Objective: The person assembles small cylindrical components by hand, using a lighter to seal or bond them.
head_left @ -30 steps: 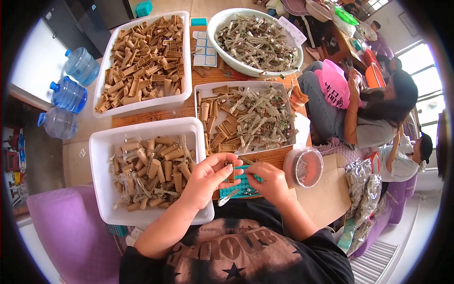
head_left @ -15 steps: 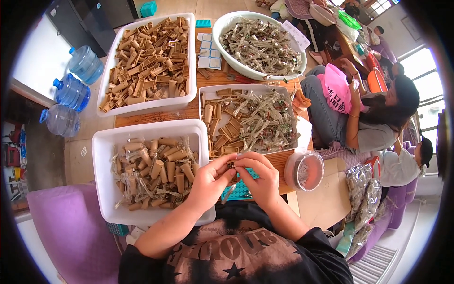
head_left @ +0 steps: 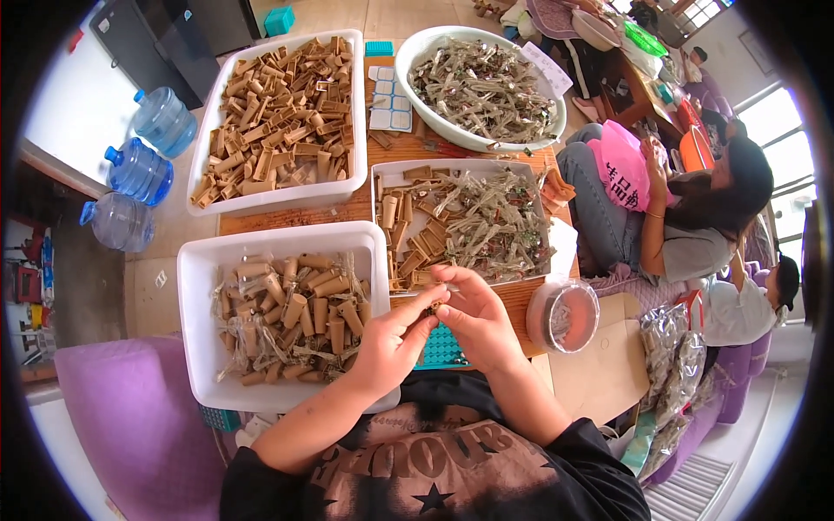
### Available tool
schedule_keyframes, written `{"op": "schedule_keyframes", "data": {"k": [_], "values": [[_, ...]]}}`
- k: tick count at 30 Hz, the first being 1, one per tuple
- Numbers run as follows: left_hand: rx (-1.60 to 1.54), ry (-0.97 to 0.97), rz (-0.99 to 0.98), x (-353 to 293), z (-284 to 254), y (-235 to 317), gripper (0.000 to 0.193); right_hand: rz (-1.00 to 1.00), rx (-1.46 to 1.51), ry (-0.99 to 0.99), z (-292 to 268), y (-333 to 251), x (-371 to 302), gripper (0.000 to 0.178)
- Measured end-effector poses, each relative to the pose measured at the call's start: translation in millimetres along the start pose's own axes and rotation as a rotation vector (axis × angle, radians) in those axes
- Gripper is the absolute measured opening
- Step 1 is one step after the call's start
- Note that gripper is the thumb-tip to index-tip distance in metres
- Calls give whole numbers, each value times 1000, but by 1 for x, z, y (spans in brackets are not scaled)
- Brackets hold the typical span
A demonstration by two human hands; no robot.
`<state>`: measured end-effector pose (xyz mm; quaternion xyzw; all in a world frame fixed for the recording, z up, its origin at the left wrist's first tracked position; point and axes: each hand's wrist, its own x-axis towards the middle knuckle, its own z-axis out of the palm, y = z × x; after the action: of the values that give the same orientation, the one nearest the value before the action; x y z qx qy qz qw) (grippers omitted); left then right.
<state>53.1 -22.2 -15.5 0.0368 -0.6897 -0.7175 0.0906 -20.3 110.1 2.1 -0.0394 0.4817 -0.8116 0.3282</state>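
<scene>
**Two hands working a small piece over the teal tray**

At centre frame we see the fingertips of the left hand (head_left: 391, 343) and the right hand (head_left: 476, 319) pinched together on one small dark piece (head_left: 431, 306); it is too small to identify. Both hands are closed on it, thumbs meeting above the teal tray (head_left: 445, 349). We judge this to be the assembly or fitting step on a single piece. The next move calls for a steady pinch and a clean set-down or a fresh pick-up from a bin close by.

Moving outward, we count three white rectangular bins: one at lower left (head_left: 195, 286) holding brown tubes, one at upper left (head_left: 358, 113) piled with more tubes, and one just above the hands (head_left: 379, 174) with tubes mixed among thin strips. One white round basin (head_left: 408, 52) at the top holds strips alone. One round lidded tub (head_left: 565, 314) sits right of the hands. Three blue water bottles (head_left: 137, 170) stand at far left. Two other people (head_left: 695, 217) sit at the right edge.
</scene>
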Motion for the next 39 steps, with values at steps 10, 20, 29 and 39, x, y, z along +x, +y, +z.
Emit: {"op": "schedule_keyframes", "data": {"k": [10, 20, 29, 39], "values": [[-609, -24, -285, 6, -8, 4, 32, 65, 142, -169, -8, 2, 3, 30], [-947, 164, -250, 17, -29, 1, 31, -407, -1465, -77, -47, 9, 79, 26], [-908, 197, -322, 20, -27, 5, 31, -492, -1383, -206, -35, -9, 77, 28], [-910, 90, -344, 15, -27, 5, 35, -498, -1067, -376, 11, -58, 48, 32]]}}
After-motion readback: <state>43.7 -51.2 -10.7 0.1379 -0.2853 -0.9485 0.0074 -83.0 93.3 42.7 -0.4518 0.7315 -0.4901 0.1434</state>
